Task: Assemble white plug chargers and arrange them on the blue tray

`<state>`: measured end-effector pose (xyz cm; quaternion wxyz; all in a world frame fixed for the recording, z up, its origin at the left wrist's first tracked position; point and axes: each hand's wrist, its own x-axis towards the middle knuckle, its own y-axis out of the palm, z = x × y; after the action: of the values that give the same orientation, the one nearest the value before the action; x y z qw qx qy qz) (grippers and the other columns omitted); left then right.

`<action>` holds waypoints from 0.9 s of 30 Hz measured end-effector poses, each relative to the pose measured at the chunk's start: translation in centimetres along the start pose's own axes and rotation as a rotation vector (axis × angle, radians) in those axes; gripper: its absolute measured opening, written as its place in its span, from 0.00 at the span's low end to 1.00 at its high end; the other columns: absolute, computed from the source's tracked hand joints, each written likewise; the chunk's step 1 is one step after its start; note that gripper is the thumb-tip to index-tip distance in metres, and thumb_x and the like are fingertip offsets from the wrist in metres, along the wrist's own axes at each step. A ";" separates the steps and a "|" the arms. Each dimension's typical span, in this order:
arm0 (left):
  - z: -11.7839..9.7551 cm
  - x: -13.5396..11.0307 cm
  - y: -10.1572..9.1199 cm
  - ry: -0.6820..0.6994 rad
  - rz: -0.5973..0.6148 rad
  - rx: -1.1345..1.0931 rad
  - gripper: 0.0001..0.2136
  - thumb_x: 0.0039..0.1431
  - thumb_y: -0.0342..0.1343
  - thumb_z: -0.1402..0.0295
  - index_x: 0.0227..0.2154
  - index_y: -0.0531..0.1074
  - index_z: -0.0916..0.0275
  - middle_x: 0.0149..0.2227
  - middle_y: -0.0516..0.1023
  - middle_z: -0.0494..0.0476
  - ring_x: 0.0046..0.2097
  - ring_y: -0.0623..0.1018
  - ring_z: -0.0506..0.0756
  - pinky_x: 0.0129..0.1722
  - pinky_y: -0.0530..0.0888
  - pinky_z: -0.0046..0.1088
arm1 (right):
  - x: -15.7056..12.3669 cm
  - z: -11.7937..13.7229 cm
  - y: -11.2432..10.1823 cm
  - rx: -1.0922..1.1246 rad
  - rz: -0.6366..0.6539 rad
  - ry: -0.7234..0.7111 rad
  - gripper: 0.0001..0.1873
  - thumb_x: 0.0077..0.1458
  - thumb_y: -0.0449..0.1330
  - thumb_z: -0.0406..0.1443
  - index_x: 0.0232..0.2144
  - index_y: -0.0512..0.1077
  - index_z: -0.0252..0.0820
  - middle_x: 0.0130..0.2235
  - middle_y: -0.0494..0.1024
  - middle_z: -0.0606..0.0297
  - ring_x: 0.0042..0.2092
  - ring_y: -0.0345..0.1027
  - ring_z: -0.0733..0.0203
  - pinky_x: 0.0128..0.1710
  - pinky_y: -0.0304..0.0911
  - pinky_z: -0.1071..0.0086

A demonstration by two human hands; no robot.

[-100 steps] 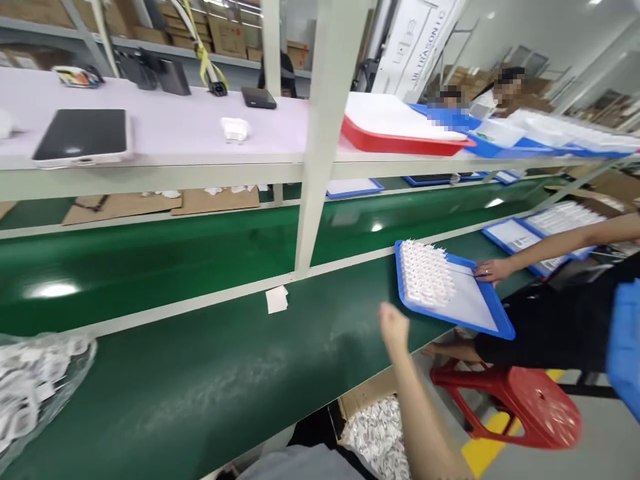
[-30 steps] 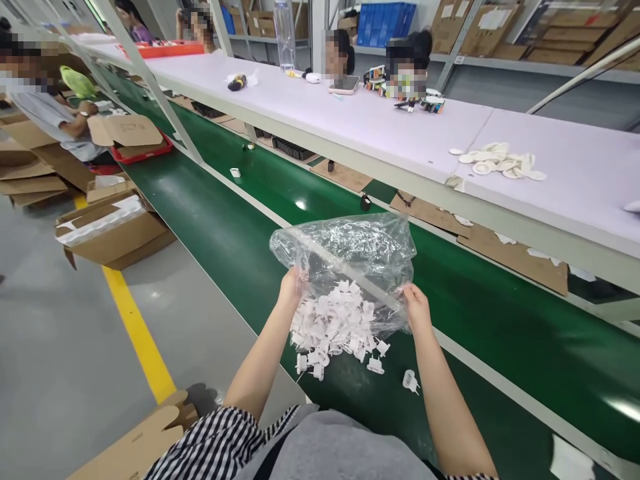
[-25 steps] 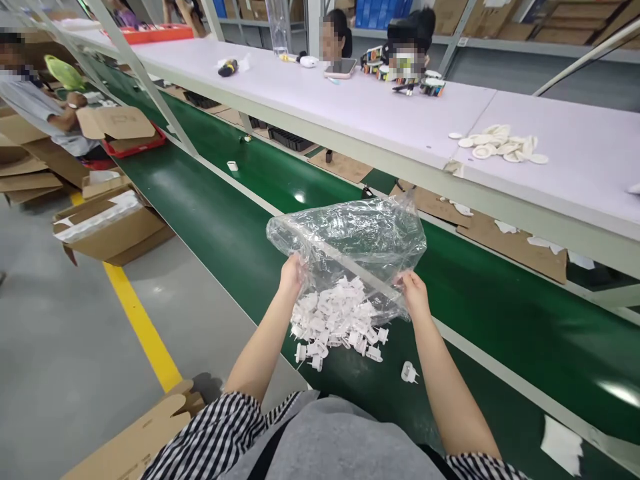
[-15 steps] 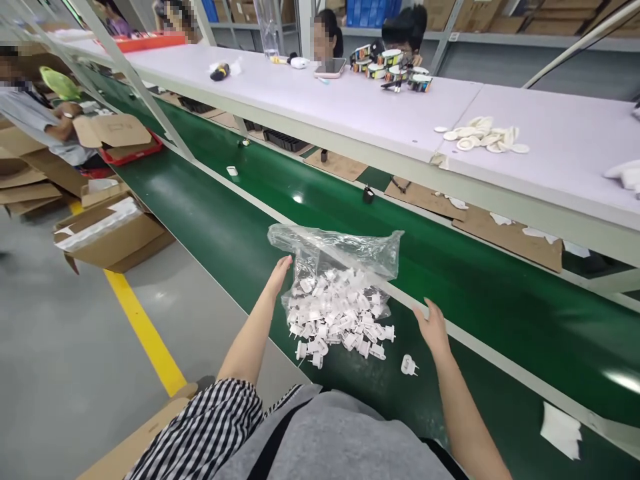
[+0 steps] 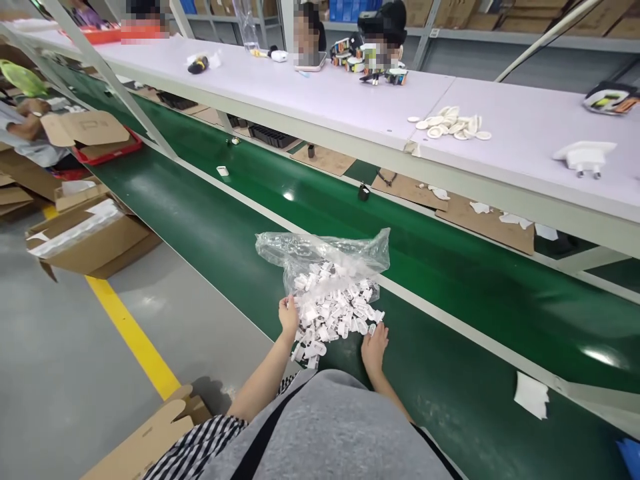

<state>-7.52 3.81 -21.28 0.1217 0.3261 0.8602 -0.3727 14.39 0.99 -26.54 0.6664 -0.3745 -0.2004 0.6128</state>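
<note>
A clear plastic bag (image 5: 325, 253) lies on the green conveyor belt (image 5: 450, 287), with a heap of small white plug parts (image 5: 335, 310) spilling from its mouth toward me. My left hand (image 5: 289, 315) rests against the left side of the heap, fingers curled on the parts. My right hand (image 5: 375, 347) lies flat on the belt at the heap's near right edge, fingers spread and touching the closest parts.
A pale shelf (image 5: 350, 100) runs above the belt with white finger cots (image 5: 450, 123), a white adapter (image 5: 583, 157) and tape rolls. A paper scrap (image 5: 531, 395) lies on the belt at right. Cardboard boxes (image 5: 85, 227) and a yellow floor line (image 5: 130, 333) are at left. Other people work along the line.
Both hands let go of the lifted bag, which now lies on the belt. My hands came down to the near edge of the heap, and the stray plug at right is gone from view.
</note>
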 end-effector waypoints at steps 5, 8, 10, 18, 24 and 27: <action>0.3 -1.3 0.4 -0.036 0.042 0.004 0.13 0.54 0.35 0.64 0.35 0.60 0.66 0.35 0.68 0.62 0.40 0.69 0.55 0.38 0.65 0.28 | 1.0 0.7 -0.9 0.125 0.121 -0.075 0.29 0.47 0.40 0.42 0.50 0.48 0.31 0.52 0.53 0.48 0.54 0.43 0.50 0.49 0.45 0.55; 1.6 -1.1 -2.3 0.024 0.042 0.034 0.15 0.55 0.33 0.63 0.38 0.59 0.66 0.40 0.67 0.62 0.44 0.66 0.55 0.42 0.63 0.28 | 1.5 0.3 -3.2 0.111 0.019 -0.060 0.27 0.49 0.38 0.43 0.48 0.52 0.32 0.50 0.56 0.48 0.52 0.47 0.52 0.49 0.45 0.56; 3.7 -1.7 -4.4 0.128 -0.016 0.115 0.16 0.54 0.36 0.64 0.45 0.54 0.65 0.48 0.60 0.63 0.51 0.59 0.55 0.49 0.57 0.30 | 1.2 0.0 -4.4 0.050 -0.021 -0.131 0.27 0.50 0.38 0.43 0.48 0.52 0.31 0.50 0.56 0.48 0.53 0.45 0.52 0.49 0.44 0.55; 10.8 -7.0 -3.2 0.759 0.414 0.771 0.44 0.30 0.54 0.49 0.50 0.50 0.71 0.54 0.47 0.73 0.56 0.40 0.67 0.50 0.43 0.47 | -4.0 0.5 -2.6 -0.344 0.573 -0.938 0.18 0.50 0.45 0.35 0.45 0.60 0.45 0.51 0.58 0.56 0.54 0.44 0.49 0.48 0.38 0.46; 9.0 -8.0 0.8 0.827 0.275 0.836 0.37 0.39 0.47 0.48 0.50 0.53 0.69 0.54 0.47 0.73 0.55 0.41 0.70 0.48 0.45 0.53 | -4.2 1.3 -2.8 -0.527 0.524 -0.974 0.22 0.48 0.49 0.38 0.48 0.57 0.44 0.52 0.55 0.52 0.53 0.45 0.46 0.45 0.44 0.44; 8.6 -9.0 2.2 0.795 0.215 0.813 0.36 0.42 0.46 0.49 0.50 0.53 0.71 0.54 0.48 0.73 0.55 0.41 0.70 0.47 0.46 0.53 | -3.4 0.5 -4.3 -0.572 0.453 -0.900 0.23 0.48 0.47 0.39 0.48 0.57 0.43 0.52 0.56 0.53 0.53 0.46 0.46 0.44 0.47 0.45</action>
<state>0.46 -5.46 -24.41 -0.3087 0.5474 0.5896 -0.5074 16.32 -2.00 -22.40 0.2401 -0.2761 -0.5365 0.7604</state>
